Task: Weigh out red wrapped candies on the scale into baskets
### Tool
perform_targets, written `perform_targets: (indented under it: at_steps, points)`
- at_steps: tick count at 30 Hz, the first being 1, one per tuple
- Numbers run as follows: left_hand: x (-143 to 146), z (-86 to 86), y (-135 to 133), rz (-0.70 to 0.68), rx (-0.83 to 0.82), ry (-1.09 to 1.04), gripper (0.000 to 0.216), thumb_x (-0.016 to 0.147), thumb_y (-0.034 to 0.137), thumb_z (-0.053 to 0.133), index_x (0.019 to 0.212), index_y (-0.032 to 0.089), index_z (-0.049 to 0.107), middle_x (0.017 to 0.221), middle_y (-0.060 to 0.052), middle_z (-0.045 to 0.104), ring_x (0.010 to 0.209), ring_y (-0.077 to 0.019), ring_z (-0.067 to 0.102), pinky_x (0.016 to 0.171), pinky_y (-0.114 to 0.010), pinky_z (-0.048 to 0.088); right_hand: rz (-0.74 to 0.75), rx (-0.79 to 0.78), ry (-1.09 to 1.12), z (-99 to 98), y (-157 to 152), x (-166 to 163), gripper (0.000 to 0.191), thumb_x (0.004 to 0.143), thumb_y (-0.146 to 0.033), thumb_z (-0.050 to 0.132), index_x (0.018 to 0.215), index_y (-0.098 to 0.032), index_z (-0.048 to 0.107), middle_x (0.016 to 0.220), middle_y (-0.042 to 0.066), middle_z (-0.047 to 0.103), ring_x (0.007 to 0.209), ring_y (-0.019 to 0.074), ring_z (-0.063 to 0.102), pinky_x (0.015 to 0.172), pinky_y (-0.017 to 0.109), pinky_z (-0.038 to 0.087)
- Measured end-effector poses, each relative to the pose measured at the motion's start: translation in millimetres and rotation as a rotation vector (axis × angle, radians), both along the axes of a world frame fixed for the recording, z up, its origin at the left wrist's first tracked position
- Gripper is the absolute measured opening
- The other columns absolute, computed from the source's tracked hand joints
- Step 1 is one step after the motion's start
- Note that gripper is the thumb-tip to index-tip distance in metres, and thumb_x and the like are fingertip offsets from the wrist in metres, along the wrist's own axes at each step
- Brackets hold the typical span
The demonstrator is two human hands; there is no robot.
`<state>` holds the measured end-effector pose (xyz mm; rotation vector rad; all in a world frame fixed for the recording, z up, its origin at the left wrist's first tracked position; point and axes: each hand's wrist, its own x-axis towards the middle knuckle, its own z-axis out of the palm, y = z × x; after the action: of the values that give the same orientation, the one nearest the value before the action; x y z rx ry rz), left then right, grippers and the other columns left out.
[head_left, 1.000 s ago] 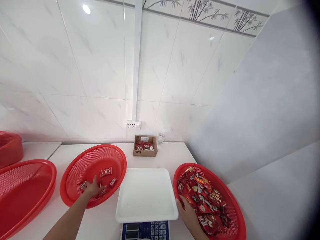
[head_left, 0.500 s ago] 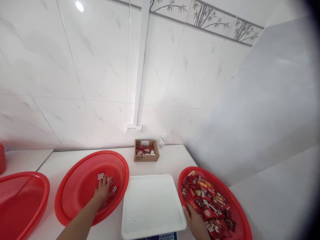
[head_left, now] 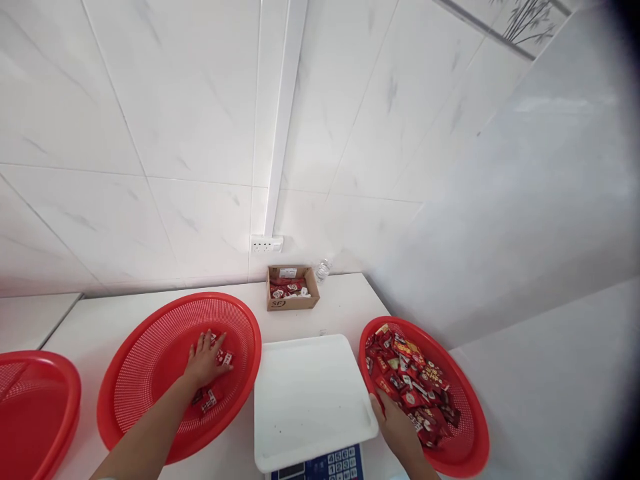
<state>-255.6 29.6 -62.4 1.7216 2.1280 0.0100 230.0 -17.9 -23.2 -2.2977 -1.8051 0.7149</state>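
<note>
My left hand [head_left: 204, 363] is in a red mesh basket [head_left: 143, 360], fingers spread over a few small red packets [head_left: 223, 358]. More packets [head_left: 211, 400] lie beside the wrist. My right hand [head_left: 397, 427] is at the near left rim of another red basket [head_left: 470, 420], its thumb and fingers around the rim. That basket holds a heap of red and brown snack packets [head_left: 415, 377]. Between the two baskets sits a white tray [head_left: 313, 400] on a scale with a blue keypad [head_left: 340, 465].
A small cardboard box [head_left: 293, 303] with red packets stands at the back, next to a clear plastic item [head_left: 323, 269]. A third red basket [head_left: 70, 393] is at the left edge. Behind the white table [head_left: 340, 300] is a tiled wall with a socket [head_left: 267, 244].
The view has tilted down, so more of the scale's keypad shows. Under my left hand the packets have shifted a little. My right hand stays at the basket rim.
</note>
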Motion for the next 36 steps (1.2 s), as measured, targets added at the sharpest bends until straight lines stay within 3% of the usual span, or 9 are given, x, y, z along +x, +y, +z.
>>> perform_targets:
  at_steps: [3,8,12,15,20,24,26,31,36]
  points:
    - [9,2.0,3,-0.022,0.027,0.018,0.068,0.071,0.045,0.057,0.134,0.024,0.041,0.148,-0.013,0.023,0.137,-0.0363,0.008,0.104,-0.053,0.018,0.012,-0.013,-0.042,0.9,0,-2,0.061,0.082,-0.052,0.025,0.12,-0.013,0.053,0.116,0.015,0.062,0.109,0.0268,0.057,0.09,0.037,0.042]
    - [17,19.5,6,-0.052,0.06,-0.017,0.036,0.083,0.029,0.039,0.114,0.023,0.056,0.126,-0.013,0.048,0.115,-0.0302,0.044,0.086,-0.038,0.04,0.051,-0.051,-0.144,4.3,-1,-5,0.059,0.086,-0.048,0.02,0.121,-0.012,0.052,0.117,0.015,0.061,0.109,0.0264,0.056,0.091,0.036,0.04]
    - [0,26.6,7,-0.014,0.014,-0.034,0.038,0.087,0.027,0.031,0.119,0.02,0.05,0.117,-0.014,0.053,0.103,-0.0256,0.052,0.082,-0.034,0.042,0.057,-0.079,-0.224,5.8,-2,-6,0.057,0.088,-0.045,0.02,0.124,-0.013,0.049,0.118,0.015,0.06,0.108,0.0252,0.057,0.09,0.034,0.039]
    - [-17,29.4,1,0.018,-0.023,-0.026,0.044,0.086,0.022,0.033,0.129,0.019,0.041,0.126,-0.016,0.048,0.112,-0.027,0.048,0.087,-0.038,0.04,0.054,-0.089,-0.252,5.7,-3,-7,0.056,0.088,-0.044,0.021,0.125,-0.012,0.049,0.119,0.016,0.059,0.108,0.0259,0.056,0.089,0.034,0.04]
    - [-10,57.3,-37,-0.062,-0.073,-0.045,0.07,0.078,0.047,0.053,0.14,0.027,0.028,0.151,-0.012,0.012,0.136,-0.0378,0.007,0.101,-0.057,0.022,0.045,-0.098,-0.276,8.4,-3,-9,0.055,0.089,-0.045,0.02,0.125,-0.015,0.048,0.119,0.015,0.06,0.107,0.0265,0.057,0.086,0.036,0.042]
    - [21,92.3,-87,-0.333,-0.224,-0.403,0.068,0.082,0.054,0.043,0.142,0.031,0.021,0.148,-0.006,0.028,0.133,-0.0283,0.028,0.102,-0.041,0.033,0.058,-0.101,-0.285,13.2,-4,-12,0.054,0.089,-0.046,0.018,0.122,-0.016,0.049,0.115,0.014,0.062,0.103,0.0261,0.059,0.082,0.036,0.044]
    - [32,102.4,-105,-0.356,-0.256,-0.442,0.063,0.084,0.049,0.042,0.142,0.034,0.021,0.144,-0.003,0.036,0.127,-0.0265,0.039,0.096,-0.037,0.039,0.064,-0.101,-0.286,15.5,-5,-14,0.055,0.089,-0.046,0.016,0.121,-0.016,0.05,0.113,0.014,0.062,0.101,0.0267,0.059,0.08,0.037,0.044]
    - [26,97.3,-106,-0.217,-0.146,-0.258,0.052,0.089,0.034,0.032,0.14,0.022,0.03,0.138,-0.009,0.044,0.12,-0.0262,0.047,0.094,-0.039,0.041,0.077,-0.098,-0.271,16.3,-5,-13,0.056,0.089,-0.047,0.016,0.119,-0.016,0.051,0.112,0.015,0.062,0.101,0.0266,0.059,0.079,0.036,0.045]
    - [-9,92.1,-91,0.004,0.101,0.096,0.047,0.09,0.025,0.028,0.135,0.015,0.039,0.138,-0.016,0.042,0.128,-0.0296,0.035,0.102,-0.053,0.028,0.086,-0.056,-0.241,14.3,-6,-10,0.056,0.089,-0.048,0.017,0.12,-0.015,0.051,0.112,0.016,0.063,0.102,0.0265,0.059,0.08,0.035,0.044]
